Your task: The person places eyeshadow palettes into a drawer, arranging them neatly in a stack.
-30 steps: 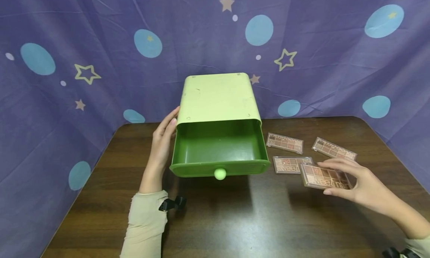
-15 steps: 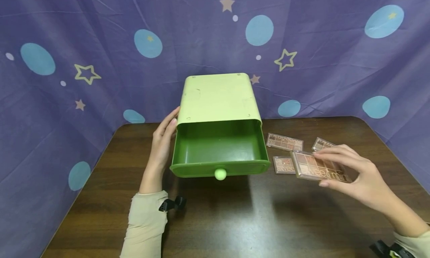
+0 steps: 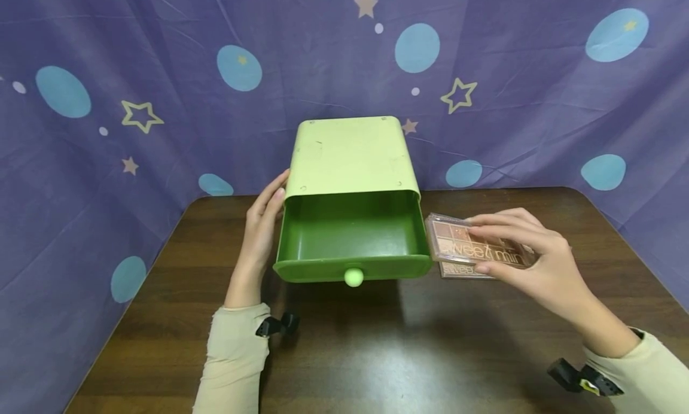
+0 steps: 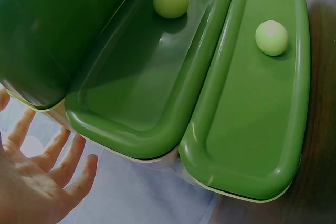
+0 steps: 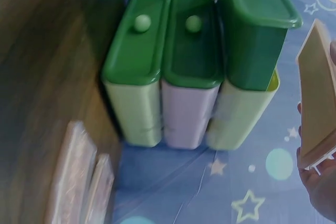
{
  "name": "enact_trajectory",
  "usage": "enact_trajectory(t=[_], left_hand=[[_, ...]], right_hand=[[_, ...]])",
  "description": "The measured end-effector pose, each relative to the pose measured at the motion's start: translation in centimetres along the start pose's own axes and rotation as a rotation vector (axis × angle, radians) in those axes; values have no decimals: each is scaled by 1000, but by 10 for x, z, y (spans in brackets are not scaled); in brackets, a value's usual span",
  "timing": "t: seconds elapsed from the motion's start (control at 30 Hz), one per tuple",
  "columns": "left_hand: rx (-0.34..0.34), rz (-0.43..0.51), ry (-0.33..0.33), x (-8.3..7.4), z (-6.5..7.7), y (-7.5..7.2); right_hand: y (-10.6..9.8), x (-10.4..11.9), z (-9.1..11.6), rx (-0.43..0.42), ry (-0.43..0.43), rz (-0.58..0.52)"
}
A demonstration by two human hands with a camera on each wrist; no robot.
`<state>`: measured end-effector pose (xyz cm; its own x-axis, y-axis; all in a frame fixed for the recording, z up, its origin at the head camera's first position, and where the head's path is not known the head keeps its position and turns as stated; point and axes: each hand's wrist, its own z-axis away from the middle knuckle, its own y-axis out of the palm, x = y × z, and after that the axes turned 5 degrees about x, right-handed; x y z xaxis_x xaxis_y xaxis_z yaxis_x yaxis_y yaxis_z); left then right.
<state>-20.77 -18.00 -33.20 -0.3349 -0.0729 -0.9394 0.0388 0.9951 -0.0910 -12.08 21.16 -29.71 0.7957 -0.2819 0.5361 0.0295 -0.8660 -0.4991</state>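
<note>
A drawer cabinet (image 3: 350, 157) with a pale green top has its green top drawer (image 3: 352, 270) pulled out; the inside shows bare. My left hand (image 3: 261, 240) rests against the cabinet's left side, its fingers loosely spread in the left wrist view. My right hand (image 3: 543, 264) pinches an eyeshadow palette (image 3: 457, 240) between thumb and fingers, raised beside the drawer's right wall. Below it, another eyeshadow palette (image 3: 457, 271) lies on the table, partly covered from view. The right wrist view shows the held palette edge-on, level with the pulled-out drawer.
Two lower drawers stay pushed in, the middle drawer (image 5: 191, 51) in a lilac casing and the bottom drawer (image 5: 134, 51) in pale green. Palettes (image 5: 73, 171) lie on the wooden table (image 3: 161, 318) to the right. A patterned purple curtain (image 3: 334, 55) hangs behind.
My right hand has carried the held palette up and left, from over the table towards the open drawer, now covering other palettes from view. The left hand and cabinet have stayed put.
</note>
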Motion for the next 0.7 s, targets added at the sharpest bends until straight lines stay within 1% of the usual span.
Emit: enact_trajectory(t=[0.13, 0.2, 0.4, 0.53, 0.7], left_hand=[[5, -3, -2, 1, 0, 0], [5, -1, 1, 1, 0, 0], [4, 6, 4, 1, 0, 1], [1, 8, 2, 1, 0, 0], [-3, 9, 10, 1, 0, -1]], right_hand=[[8, 9, -15, -13, -30, 9], [12, 10, -21, -14, -40, 5], [26, -1, -33, 10, -55, -46], [35, -3, -41, 42, -17, -35], [45, 3, -56, 86, 36, -3]])
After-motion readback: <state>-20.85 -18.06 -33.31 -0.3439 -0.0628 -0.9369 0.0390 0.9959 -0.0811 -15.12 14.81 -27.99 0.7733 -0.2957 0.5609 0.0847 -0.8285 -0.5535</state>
